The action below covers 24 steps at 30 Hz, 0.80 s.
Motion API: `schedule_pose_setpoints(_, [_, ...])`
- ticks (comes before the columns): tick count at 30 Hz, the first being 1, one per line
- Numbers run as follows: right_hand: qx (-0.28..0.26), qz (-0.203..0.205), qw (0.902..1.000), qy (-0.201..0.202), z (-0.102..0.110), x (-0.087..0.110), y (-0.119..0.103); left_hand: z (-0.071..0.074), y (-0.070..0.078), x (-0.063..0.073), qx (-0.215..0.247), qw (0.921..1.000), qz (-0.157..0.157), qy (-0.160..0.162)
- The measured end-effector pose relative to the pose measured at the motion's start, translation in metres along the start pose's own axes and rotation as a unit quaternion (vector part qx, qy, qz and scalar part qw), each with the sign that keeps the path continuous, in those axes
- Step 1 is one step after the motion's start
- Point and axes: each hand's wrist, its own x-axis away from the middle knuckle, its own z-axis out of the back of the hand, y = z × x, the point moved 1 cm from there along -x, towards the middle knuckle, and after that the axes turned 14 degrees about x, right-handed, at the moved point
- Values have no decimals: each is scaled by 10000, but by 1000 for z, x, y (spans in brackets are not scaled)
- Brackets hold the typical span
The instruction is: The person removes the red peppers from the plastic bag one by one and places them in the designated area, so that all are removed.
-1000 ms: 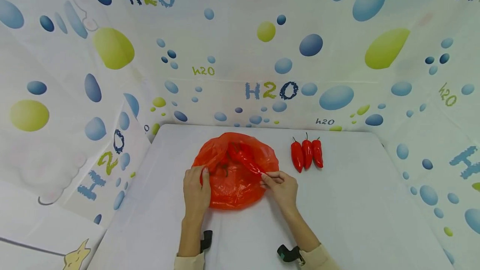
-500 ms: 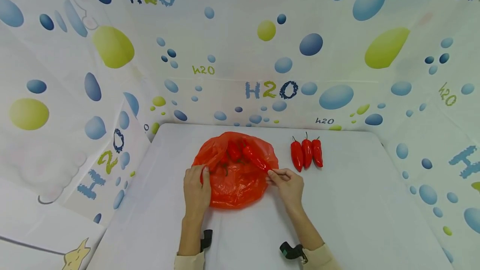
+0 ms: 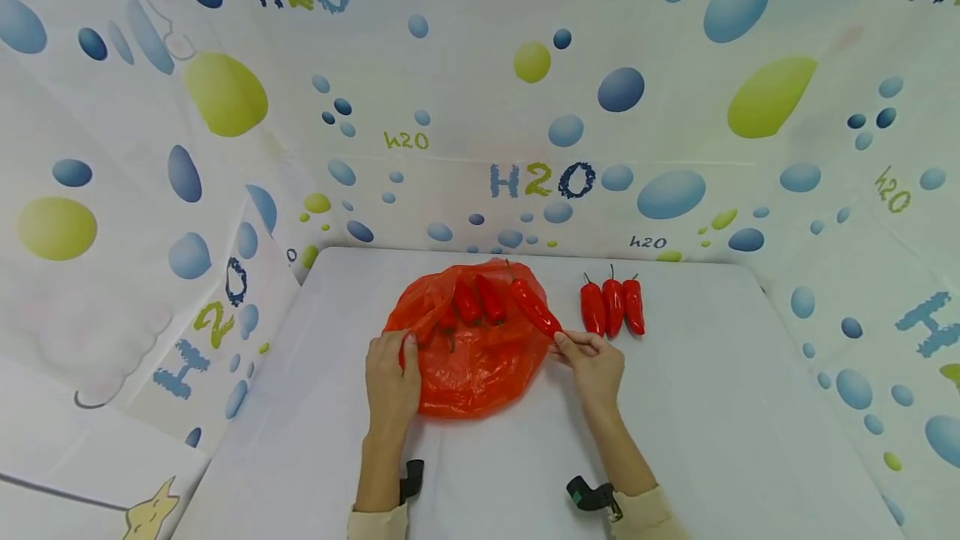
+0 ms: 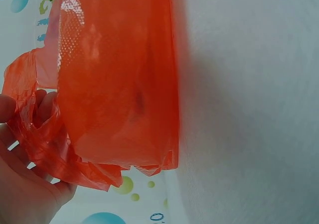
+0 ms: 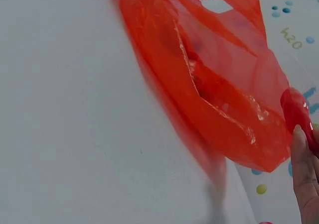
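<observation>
A crinkled red plastic bag (image 3: 472,382) lies with its mouth open toward the top, several red chili peppers (image 3: 467,303) inside it. My left hand (image 3: 393,377) grips the bag's left edge; in the left wrist view its fingers (image 4: 45,107) curl round the bunched film. Between thumb and fingers of my right hand (image 3: 592,369) the tip of one red chili pepper (image 3: 531,304) is pinched, its stem pointing away. That pepper is over the bag's right rim. The right wrist view has the pepper (image 5: 295,107) at its right edge, beside the bag (image 5: 219,104).
Three red chili peppers (image 3: 612,307) lie side by side on the white table (image 3: 712,407), right of the bag and just beyond my right hand. Patterned sheets (image 3: 480,90) stand behind the table and along its sides. Each forearm carries a small black camera (image 3: 588,494).
My right hand has drawn the pinched pepper rightward, from over the bag's middle to its right rim. More peppers show inside the bag. The left hand has stayed in place.
</observation>
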Motion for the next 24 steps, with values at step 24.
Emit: schedule_pose_setpoints(24, [-417,-290,9971,559,22,-18,12,-1,-3,0,-11,9999,-121,20])
